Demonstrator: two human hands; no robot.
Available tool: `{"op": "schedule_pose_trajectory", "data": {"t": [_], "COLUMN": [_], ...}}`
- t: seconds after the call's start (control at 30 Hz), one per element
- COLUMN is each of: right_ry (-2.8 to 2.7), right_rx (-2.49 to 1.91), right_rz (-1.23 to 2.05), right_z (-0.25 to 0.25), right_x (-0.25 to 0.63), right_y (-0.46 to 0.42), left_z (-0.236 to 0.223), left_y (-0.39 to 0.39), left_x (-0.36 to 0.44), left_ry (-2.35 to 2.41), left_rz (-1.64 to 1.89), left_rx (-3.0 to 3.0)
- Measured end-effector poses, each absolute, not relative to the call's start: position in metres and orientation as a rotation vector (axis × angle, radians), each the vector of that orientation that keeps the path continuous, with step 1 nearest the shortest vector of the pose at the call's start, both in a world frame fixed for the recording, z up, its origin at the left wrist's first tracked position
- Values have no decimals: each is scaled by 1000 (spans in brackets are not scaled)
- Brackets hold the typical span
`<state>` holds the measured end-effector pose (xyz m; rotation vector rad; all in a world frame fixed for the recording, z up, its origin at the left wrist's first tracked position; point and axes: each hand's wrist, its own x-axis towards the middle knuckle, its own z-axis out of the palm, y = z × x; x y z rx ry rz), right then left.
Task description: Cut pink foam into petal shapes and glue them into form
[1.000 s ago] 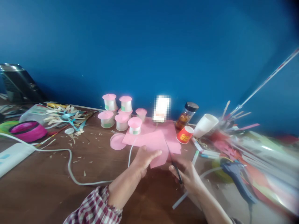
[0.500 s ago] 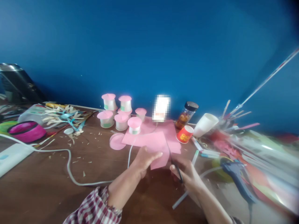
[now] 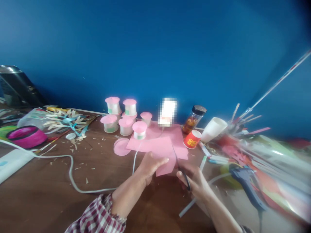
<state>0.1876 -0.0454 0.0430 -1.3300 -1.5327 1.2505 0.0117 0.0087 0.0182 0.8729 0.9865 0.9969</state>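
On the brown tabletop (image 3: 97,207), a red cup (image 3: 192,139) is backed by a dark-lidded jar (image 3: 193,121); left of the cup, pink paper (image 3: 175,132), a pink disc (image 3: 121,147) and a white cable (image 3: 72,168) are laid.

Pink paper (image 3: 163,148) partly hides the left hand (image 3: 150,165) — a bright object (image 3: 168,112) is pixelated.

Matt paper sheet (image 3: 163,147), smooth plastic glue gun (image 3: 248,185), soft cloth sleeve (image 3: 97,216), wood-look tabletop (image 3: 41,204)

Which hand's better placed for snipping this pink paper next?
Probably the right hand: it holds the scissors at the right edge of the pink paper, which the left hand grips.
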Motion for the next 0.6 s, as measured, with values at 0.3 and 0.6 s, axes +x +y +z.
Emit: {"op": "schedule_pose_trajectory", "data": {"t": [0.3, 0.6], "right_ry": [-1491, -1515], "right_rx": [-1347, -1368], "right_rz": [1274, 1277], "right_z": [45, 49], "right_x": [188, 188], "right_y": [-46, -46], "left_z": [23, 26], "left_y": [6, 6], "left_x": [12, 11], "left_ry": [961, 1036], "left_rz": [1019, 1001], "left_rx": [827, 809]}}
